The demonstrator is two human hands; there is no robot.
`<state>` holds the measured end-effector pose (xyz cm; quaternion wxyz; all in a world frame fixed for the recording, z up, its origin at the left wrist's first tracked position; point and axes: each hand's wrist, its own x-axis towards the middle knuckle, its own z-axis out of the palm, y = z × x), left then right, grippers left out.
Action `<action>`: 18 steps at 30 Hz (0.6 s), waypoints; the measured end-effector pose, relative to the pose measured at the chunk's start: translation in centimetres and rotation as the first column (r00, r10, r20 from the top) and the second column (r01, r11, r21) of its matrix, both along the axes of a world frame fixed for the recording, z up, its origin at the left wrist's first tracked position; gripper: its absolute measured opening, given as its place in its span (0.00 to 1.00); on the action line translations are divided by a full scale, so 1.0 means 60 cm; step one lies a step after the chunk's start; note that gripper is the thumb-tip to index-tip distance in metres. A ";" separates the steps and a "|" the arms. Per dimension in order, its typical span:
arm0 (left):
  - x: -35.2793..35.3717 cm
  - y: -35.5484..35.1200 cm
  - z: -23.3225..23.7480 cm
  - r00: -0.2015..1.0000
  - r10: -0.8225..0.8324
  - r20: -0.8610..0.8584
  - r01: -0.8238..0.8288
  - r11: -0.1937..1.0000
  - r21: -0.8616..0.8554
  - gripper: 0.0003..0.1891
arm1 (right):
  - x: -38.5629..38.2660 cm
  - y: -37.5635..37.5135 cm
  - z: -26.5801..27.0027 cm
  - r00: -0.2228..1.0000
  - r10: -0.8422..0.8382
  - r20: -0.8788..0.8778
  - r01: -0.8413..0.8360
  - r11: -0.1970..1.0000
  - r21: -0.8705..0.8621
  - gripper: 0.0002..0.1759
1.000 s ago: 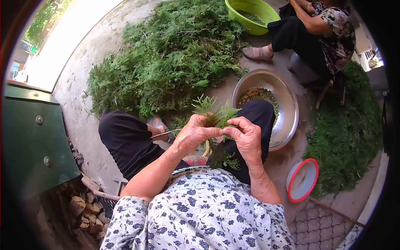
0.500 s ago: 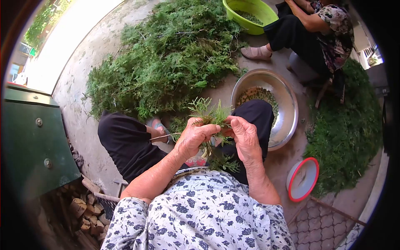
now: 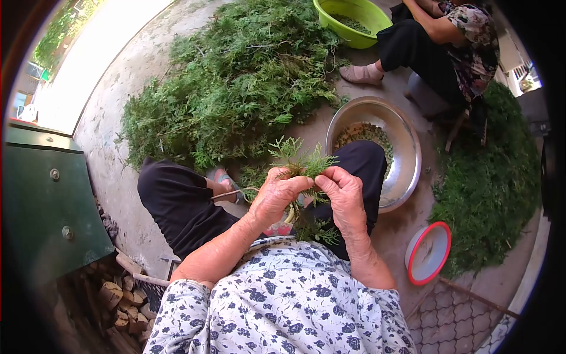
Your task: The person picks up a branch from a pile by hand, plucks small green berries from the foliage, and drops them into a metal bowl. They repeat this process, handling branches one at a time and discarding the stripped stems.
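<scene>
Above my lap, my left hand (image 3: 276,193) is closed round a green evergreen branch (image 3: 303,160); its bare woody stem pokes out to the left. My right hand (image 3: 344,197) pinches at the foliage beside the left thumb, and whatever small bit lies between those fingertips is hidden. More foliage from the branch hangs below the hands. By my right knee stands a wide steel basin (image 3: 411,165), part-filled with small greenish-brown pieces and partly covered by the knee.
A big heap of evergreen branches (image 3: 230,82) lies ahead, another pile (image 3: 483,194) on the right. A seated person (image 3: 436,53) is near a lime-green tub (image 3: 359,40). A red-rimmed bowl (image 3: 447,251) stands at right, a green metal box (image 3: 53,200) and firewood (image 3: 127,304) at left.
My right hand has turned and moved slightly left, its fingertips now pinching at the foliage close to my left thumb. The left hand has barely moved.
</scene>
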<state>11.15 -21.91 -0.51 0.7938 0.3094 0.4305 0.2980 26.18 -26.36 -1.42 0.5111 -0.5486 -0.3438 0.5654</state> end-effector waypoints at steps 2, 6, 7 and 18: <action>-0.003 0.002 -0.013 0.999 -0.031 0.021 0.031 0.999 -0.020 0.04 | 0.004 0.001 0.003 0.999 -0.001 -0.054 0.000 1.000 -0.011 0.08; -0.003 0.011 -0.010 0.995 0.091 0.033 -0.087 0.990 -0.107 0.05 | 0.057 -0.001 0.007 0.945 -0.326 0.029 0.319 0.939 0.129 0.06; -0.007 0.016 -0.010 0.991 0.132 0.027 -0.125 0.977 -0.171 0.05 | 0.085 -0.004 0.008 0.922 -0.376 0.092 0.358 0.919 0.162 0.06; 0.011 0.037 -0.012 0.968 0.242 0.061 -0.200 0.899 -0.389 0.10 | 0.010 -0.007 0.020 0.751 0.025 0.659 -0.208 0.957 0.201 0.11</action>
